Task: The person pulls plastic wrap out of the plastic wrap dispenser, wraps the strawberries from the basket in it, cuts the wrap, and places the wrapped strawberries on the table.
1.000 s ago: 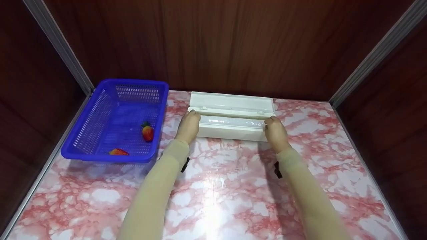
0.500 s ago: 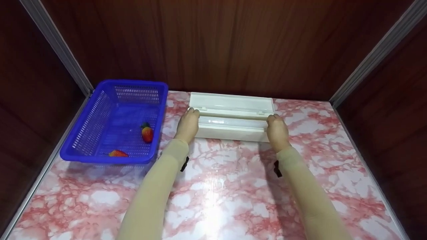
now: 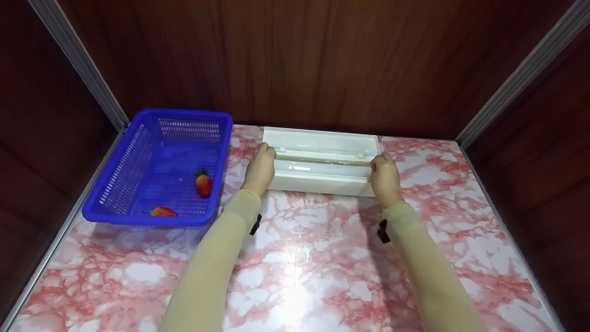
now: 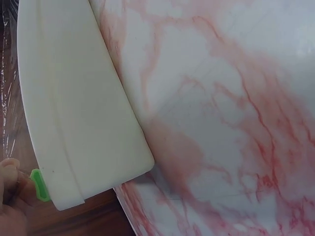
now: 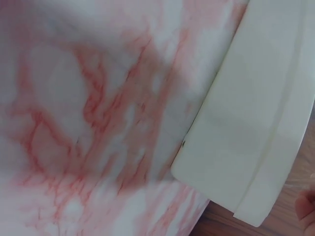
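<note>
A white plastic-wrap dispenser (image 3: pixel 322 185) lies at the back middle of the table in the head view, its lid (image 3: pixel 318 139) tipped back and the roll (image 3: pixel 304 168) showing inside. My left hand (image 3: pixel 260 168) pinches clear plastic wrap (image 4: pixel 10 113) at the dispenser's left end. At the right end, my right hand (image 3: pixel 386 177) has its fingers curled at the other side of the wrap. The film stretches between both hands above the box. Beside the left fingers, the left wrist view shows a green tab (image 4: pixel 40 185) on the dispenser. Only fingertips of each hand show in the wrist views.
A blue perforated basket (image 3: pixel 92 216) stands on the left. Inside it are two strawberries, one upright strawberry (image 3: pixel 203 184) with green leaves and another strawberry (image 3: pixel 162 211) near the front wall. Dark wood panels (image 3: pixel 295 64) enclose the red-and-white marbled table (image 3: pixel 295 258).
Both hands have moved slightly up and back from the dispenser's front, drawing out plastic wrap. A brownish strip behind the roll now shows more clearly. Basket and strawberries stay in place.
</note>
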`<state>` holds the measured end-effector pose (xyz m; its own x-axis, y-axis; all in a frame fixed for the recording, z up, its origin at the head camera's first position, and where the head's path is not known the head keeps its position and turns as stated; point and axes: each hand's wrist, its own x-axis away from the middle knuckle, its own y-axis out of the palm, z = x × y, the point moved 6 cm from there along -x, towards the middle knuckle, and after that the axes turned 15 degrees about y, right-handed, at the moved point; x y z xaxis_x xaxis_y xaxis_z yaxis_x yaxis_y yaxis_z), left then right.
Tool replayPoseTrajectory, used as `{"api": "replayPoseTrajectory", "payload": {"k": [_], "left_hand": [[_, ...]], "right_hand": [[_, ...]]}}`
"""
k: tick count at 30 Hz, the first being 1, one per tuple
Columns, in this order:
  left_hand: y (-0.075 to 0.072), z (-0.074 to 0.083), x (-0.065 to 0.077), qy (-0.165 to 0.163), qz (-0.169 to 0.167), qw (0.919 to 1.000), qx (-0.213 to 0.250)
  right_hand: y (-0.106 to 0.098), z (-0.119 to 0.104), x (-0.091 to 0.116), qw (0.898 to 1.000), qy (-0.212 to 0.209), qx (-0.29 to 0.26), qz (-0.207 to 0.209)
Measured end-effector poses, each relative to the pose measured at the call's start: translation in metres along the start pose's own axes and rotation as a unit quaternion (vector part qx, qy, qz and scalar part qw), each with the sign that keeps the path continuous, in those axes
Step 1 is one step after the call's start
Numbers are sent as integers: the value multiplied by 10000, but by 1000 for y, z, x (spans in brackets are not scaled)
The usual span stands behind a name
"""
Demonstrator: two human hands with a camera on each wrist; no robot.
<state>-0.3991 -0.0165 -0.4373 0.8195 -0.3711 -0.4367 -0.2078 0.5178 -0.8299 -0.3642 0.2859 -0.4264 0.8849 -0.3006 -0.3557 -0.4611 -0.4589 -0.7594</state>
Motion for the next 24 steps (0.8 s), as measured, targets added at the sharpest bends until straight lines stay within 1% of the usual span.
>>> {"api": "replayPoseTrajectory", "payload": {"k": [2,5,9,10,15,16,17,18,21,24], "left_hand": [[-1,0,0,-18,149,9996,222],[-3,-1,1,-93,267,9984,498],[-2,-1,2,-262,315,9966,718],[-2,-1,3,-226,417,9964,696],[-3,-1,3,-303,548,9934,966],[-3,-1,3,-308,580,9926,1018],[-4,0,3,-374,526,9915,1130],[-5,0,2,-352,579,9909,1163],[-6,2,2,-333,648,9899,1218],[-7,3,1,-303,678,9897,1223]], "right_hand": [[0,0,-1,9996,29,-287,18],[1,2,-2,9971,239,-720,-103],[5,7,-4,9927,659,-951,-345],[6,8,-3,9912,771,-999,-412],[7,12,-4,9789,1291,-1407,-722],[7,12,-4,9774,1326,-1475,-735],[7,12,-4,9765,1333,-1524,-734],[6,11,-4,9764,1323,-1546,-729],[4,10,-4,9776,1193,-1623,-617],[1,8,-5,9752,1193,-1760,-617]]}}
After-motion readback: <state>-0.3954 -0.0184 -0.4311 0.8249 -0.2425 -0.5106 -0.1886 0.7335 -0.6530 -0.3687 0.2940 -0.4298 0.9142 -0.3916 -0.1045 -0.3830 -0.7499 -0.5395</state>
